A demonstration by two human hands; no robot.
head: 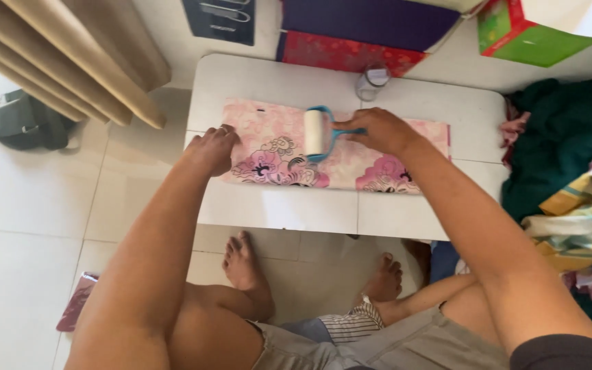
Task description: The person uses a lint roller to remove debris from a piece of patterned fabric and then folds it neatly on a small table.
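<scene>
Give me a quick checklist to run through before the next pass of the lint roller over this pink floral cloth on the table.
1. Right hand grips the blue handle of the lint roller: ok.
2. Roller drum resting on the pink floral cloth: ok, it appears to touch.
3. Left hand pressing down the cloth's left end: ok.
4. Cloth lying flat on the white table, no big folds showing: ok.
5. Small clear jar standing behind the cloth, apart from the roller: ok.
6. Roller sheet sticky enough to pick up lint: cannot tell.
</scene>
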